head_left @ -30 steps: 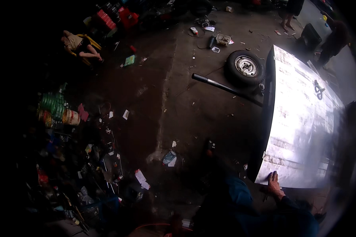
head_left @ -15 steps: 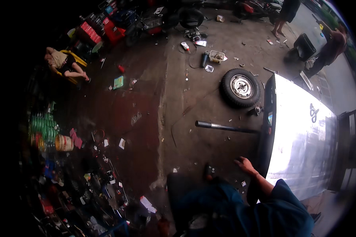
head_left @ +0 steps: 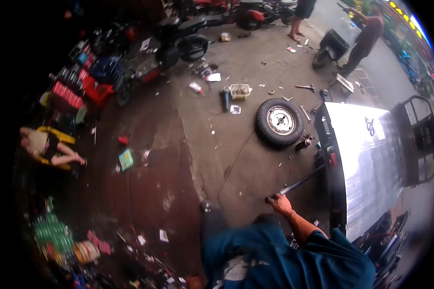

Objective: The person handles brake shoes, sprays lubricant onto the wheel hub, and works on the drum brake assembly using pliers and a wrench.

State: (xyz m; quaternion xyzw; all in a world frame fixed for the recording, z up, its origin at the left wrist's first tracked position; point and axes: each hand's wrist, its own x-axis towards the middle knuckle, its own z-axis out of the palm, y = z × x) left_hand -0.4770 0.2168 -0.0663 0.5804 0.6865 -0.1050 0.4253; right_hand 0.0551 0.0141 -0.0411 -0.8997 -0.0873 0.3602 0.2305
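A long metal pipe (head_left: 301,183) runs from beneath the side of a flat silver cargo bed (head_left: 371,178) toward me. My right hand (head_left: 280,204) is closed round its near end, with the forearm reaching in from the lower right in a teal sleeve. The pipe's far end is hidden at the dark edge of the bed. Beyond the pipe, a wheel with a black tire and white rim (head_left: 280,120) lies flat on the ground, and beside it stands a small jack-like metal piece (head_left: 305,142). My left hand is out of view.
Wrenches (head_left: 305,113), a dark cylinder (head_left: 225,99) and a clear tub of small parts (head_left: 240,90) lie past the wheel. At far left someone reclines on a yellow chair (head_left: 58,136). Parked motorbikes (head_left: 190,45) and two standing people are farther back. Green bottles (head_left: 53,233) sit lower left.
My right hand has taken hold of the pipe's end. That end has swung nearer to my body. The view has shifted, showing more of the street at right.
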